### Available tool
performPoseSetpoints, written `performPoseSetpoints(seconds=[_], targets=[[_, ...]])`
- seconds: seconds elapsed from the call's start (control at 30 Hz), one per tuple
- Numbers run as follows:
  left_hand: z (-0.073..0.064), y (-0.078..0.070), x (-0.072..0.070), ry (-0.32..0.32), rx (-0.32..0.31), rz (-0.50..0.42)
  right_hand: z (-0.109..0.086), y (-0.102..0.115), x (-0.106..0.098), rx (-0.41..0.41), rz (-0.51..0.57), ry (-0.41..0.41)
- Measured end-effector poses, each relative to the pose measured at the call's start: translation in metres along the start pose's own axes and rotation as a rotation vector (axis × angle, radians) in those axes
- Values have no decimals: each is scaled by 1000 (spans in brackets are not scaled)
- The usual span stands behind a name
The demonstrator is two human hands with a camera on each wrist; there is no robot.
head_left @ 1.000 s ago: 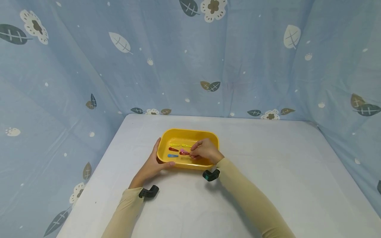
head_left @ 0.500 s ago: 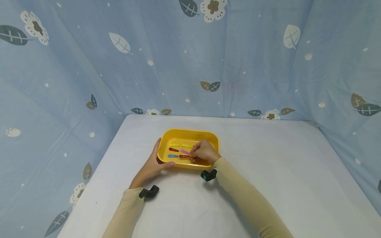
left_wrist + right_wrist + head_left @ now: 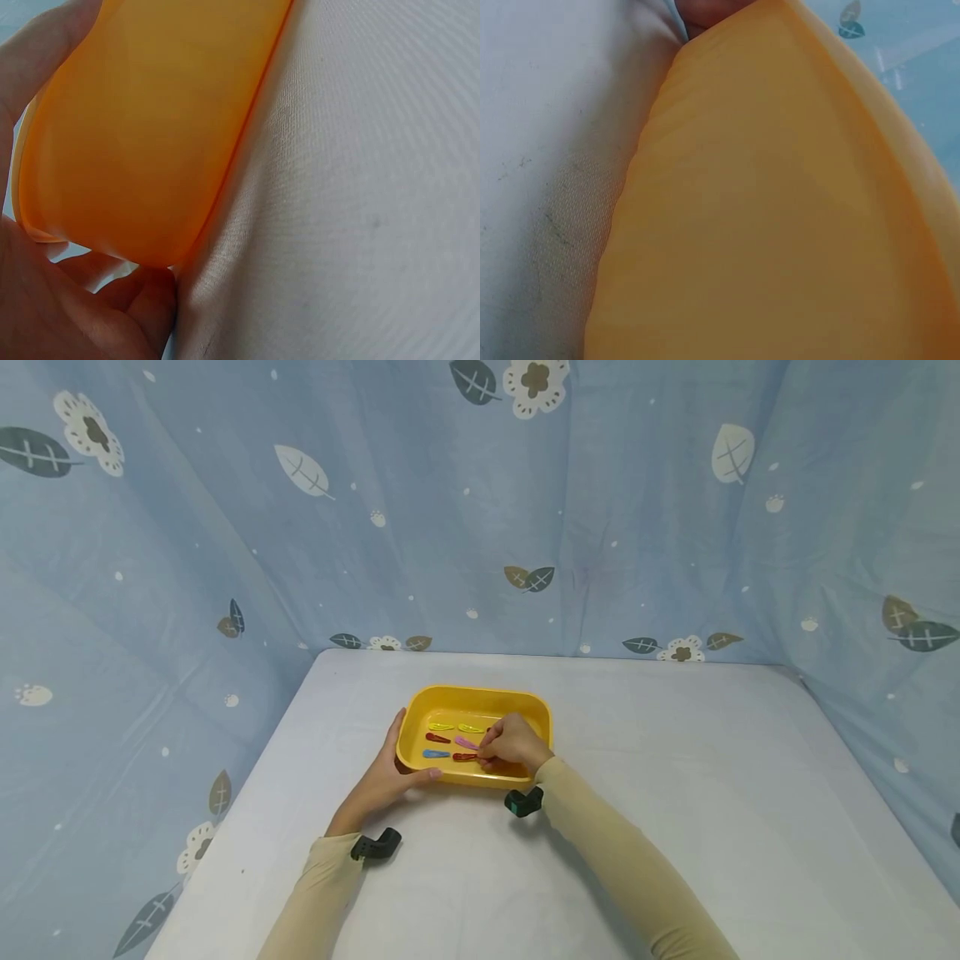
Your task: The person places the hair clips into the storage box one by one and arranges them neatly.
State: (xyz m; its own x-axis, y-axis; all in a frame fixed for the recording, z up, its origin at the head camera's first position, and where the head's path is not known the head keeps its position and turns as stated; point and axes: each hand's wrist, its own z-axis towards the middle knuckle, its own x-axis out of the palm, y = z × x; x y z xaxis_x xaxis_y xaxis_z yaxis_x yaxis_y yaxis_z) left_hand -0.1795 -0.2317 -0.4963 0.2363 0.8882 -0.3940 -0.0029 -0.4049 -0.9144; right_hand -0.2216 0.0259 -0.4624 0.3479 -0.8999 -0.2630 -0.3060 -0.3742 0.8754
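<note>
A yellow plastic tray (image 3: pixel 480 780) holds several snap hair clips laid out in short rows. My left hand (image 3: pixel 382 781) grips its left end, thumb along the front rim and fingers round the side; the left wrist view shows the fingertips low against the tray wall (image 3: pixel 150 150). Inside the tray, my right hand (image 3: pixel 517 743) pinches the end of a red hair clip (image 3: pixel 464 757) at the tray floor. Just behind that clip lies a pink one (image 3: pixel 466 743). To the left are a blue clip (image 3: pixel 436 754) and a dark red clip (image 3: pixel 438 738).
Two yellow clips (image 3: pixel 441 727) lie farther back in the tray, and a bit of another red one shows behind the right hand. The tray stands on a white-covered table (image 3: pixel 675 793). A blue patterned curtain (image 3: pixel 420 527) hangs behind and at the sides.
My right hand has lowered the red clip toward the front of the tray, from over the pink clip to the row beside the blue one. The left hand stays put.
</note>
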Motion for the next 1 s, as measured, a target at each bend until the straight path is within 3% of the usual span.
performPoseSetpoints(seconds=[0.33,1.0], targets=[[0,1,0,10,0,8,-1,0,1,-12,-17,-27],[1,2,0,10,10,5,-5,0,1,-73,-82,-5]])
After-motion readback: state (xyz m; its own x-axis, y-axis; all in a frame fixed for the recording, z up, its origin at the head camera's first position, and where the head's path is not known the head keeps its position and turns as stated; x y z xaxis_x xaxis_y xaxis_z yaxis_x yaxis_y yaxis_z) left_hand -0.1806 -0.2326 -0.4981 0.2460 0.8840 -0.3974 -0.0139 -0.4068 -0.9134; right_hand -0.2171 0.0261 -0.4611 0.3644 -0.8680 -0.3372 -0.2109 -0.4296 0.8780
